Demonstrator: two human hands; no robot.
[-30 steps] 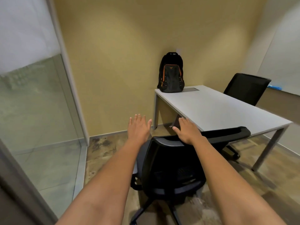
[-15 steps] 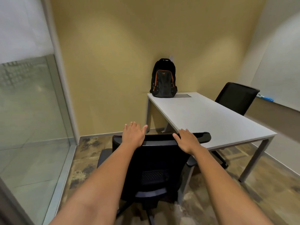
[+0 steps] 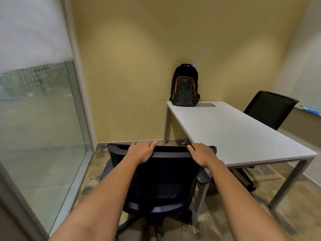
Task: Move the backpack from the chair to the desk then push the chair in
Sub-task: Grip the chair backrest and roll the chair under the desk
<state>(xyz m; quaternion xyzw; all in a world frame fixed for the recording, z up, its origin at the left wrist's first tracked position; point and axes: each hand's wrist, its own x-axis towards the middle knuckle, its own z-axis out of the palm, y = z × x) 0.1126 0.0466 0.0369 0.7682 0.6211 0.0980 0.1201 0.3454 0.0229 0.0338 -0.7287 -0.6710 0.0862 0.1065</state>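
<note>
A black backpack (image 3: 185, 86) with orange trim stands upright on the far left corner of the white desk (image 3: 243, 136), against the yellow wall. A black mesh office chair (image 3: 161, 180) stands at the desk's near left corner, its back toward me. My left hand (image 3: 141, 152) grips the top edge of the chair back on the left. My right hand (image 3: 202, 153) grips the same edge on the right. The chair's right armrest sits beside the desk's near leg.
A second black chair (image 3: 271, 108) stands at the desk's far side on the right. A glass partition (image 3: 40, 119) with a metal frame runs along the left. A whiteboard ledge with a blue item (image 3: 311, 111) is on the right wall.
The chair back has turned to face me squarely and my left hand has closed on its top edge. The view has shifted, with the desk now further right.
</note>
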